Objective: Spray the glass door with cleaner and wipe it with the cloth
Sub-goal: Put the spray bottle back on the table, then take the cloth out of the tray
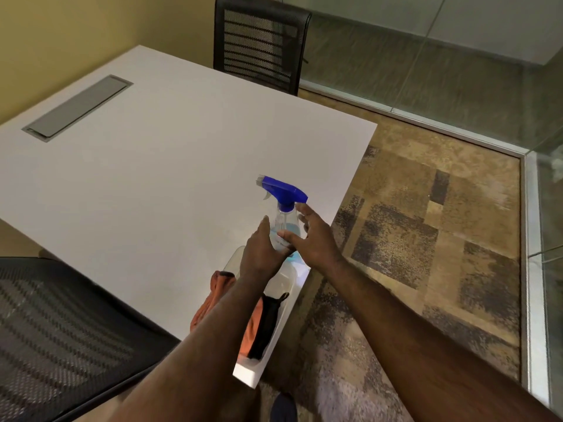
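A clear spray bottle (285,219) with a blue trigger head and blue liquid stands near the white table's right edge. My left hand (260,249) and my right hand (313,236) flank the bottle's body, fingers spread, right at its sides; I cannot tell if they touch it. An orange cloth (213,300) with a black edge lies on the table under my left forearm, partly hidden. Glass wall panels (457,62) run along the far right, with another glass pane (551,208) at the right edge.
The white table (152,178) has a grey cable hatch (77,108) at far left. A black mesh chair (259,44) stands behind the table, another (61,330) at near left. Patterned carpet (426,239) lies between table and glass.
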